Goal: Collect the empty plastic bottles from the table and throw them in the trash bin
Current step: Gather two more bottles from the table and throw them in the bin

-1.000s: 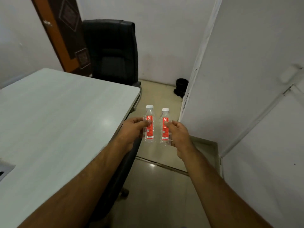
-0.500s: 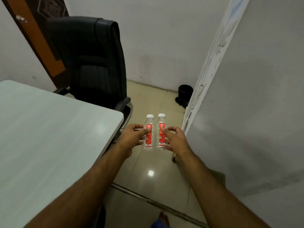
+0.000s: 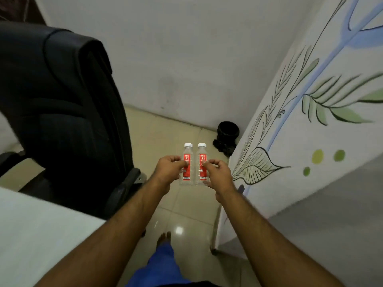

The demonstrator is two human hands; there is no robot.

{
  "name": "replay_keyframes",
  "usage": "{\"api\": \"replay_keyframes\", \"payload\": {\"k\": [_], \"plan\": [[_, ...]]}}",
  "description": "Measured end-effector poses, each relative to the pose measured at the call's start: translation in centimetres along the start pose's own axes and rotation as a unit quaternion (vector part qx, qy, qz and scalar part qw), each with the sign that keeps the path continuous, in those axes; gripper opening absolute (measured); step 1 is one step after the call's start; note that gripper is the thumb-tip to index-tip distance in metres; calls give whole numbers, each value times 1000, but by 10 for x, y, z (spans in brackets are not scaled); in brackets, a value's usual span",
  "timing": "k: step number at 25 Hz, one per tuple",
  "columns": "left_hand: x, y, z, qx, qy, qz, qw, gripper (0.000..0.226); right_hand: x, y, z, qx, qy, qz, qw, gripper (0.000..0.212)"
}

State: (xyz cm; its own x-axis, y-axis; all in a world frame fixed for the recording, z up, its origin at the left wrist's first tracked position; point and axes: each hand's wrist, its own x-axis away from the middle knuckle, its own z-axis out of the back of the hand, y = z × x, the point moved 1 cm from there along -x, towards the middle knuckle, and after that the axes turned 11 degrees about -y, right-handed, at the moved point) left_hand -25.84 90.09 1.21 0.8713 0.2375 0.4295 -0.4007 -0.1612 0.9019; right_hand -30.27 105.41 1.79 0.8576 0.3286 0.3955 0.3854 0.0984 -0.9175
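Note:
Two small clear plastic bottles with white caps and red labels are held upright, side by side, above the tiled floor. My left hand [image 3: 169,169] grips the left bottle [image 3: 187,154] around its middle. My right hand [image 3: 217,172] grips the right bottle [image 3: 202,154] the same way. A black trash bin [image 3: 228,129] stands on the floor in the far corner, beyond the bottles and slightly to their right, where the back wall meets the painted wall.
A black office chair [image 3: 62,100] fills the left side, its armrest close to my left forearm. The white table [image 3: 31,235] lies at the lower left. A wall painted with leaves [image 3: 300,121] runs along the right. My bare foot [image 3: 163,238] steps on the beige tiles.
I have walked forward past the table corner; the chair and the painted wall are closer and the bin has grown larger. Both hands still hold the bottles upright together.

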Motion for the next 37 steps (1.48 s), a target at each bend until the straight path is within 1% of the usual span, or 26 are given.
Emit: {"api": "replay_keyframes", "payload": {"k": [3, 4, 7, 9, 14, 17, 21, 23, 25, 28, 31, 33, 34, 35, 36, 37], "plan": [[-101, 48, 9, -20, -43, 29, 998, 22, -90, -42, -2, -11, 38, -27, 999, 11], [-126, 63, 9, -23, -55, 30, 998, 23, -113, -53, 0, -15, 44, -28, 999, 11], [-222, 110, 0, -54, -88, 38, 994, 27, -198, -85, 15, -30, 83, -28, 996, 20], [-287, 130, -9, -67, -111, 48, 990, 35, -256, -98, 27, -44, 97, -27, 994, 22], [-452, 171, -45, -119, -123, 71, 983, 46, -409, -120, 74, -88, 111, -29, 989, 27], [-543, 200, -76, -133, -126, 106, 977, 44, -492, -138, 113, -111, 112, -57, 986, 26], [-646, 237, -115, -162, -148, 120, 968, 41, -578, -164, 153, -121, 131, -91, 980, 30], [-700, 251, -134, -193, -160, 129, 959, 39, -624, -175, 171, -127, 150, -106, 975, 25], [-752, 259, -153, -235, -170, 131, 948, 34, -667, -183, 188, -140, 165, -129, 968, 12], [-840, 263, -186, -301, -218, 131, 919, 33, -740, -178, 213, -167, 198, -161, 952, 8], [-933, 249, -222, -339, -290, 155, 881, 20, -816, -165, 238, -219, 235, -191, 927, 7], [-994, 235, -247, -386, -341, 180, 838, 13, -862, -149, 254, -269, 271, -216, 899, 7], [-1016, 228, -257, -406, -365, 185, 817, 14, -879, -139, 259, -296, 281, -217, 887, 7], [-1037, 219, -266, -420, -385, 187, 800, 13, -894, -131, 265, -315, 287, -219, 878, 8], [-1063, 204, -278, -437, -401, 190, 783, 7, -915, -113, 271, -335, 298, -224, 865, 10], [-1082, 190, -288, -442, -410, 193, 774, 5, -931, -100, 276, -348, 305, -234, 855, 10]]}}
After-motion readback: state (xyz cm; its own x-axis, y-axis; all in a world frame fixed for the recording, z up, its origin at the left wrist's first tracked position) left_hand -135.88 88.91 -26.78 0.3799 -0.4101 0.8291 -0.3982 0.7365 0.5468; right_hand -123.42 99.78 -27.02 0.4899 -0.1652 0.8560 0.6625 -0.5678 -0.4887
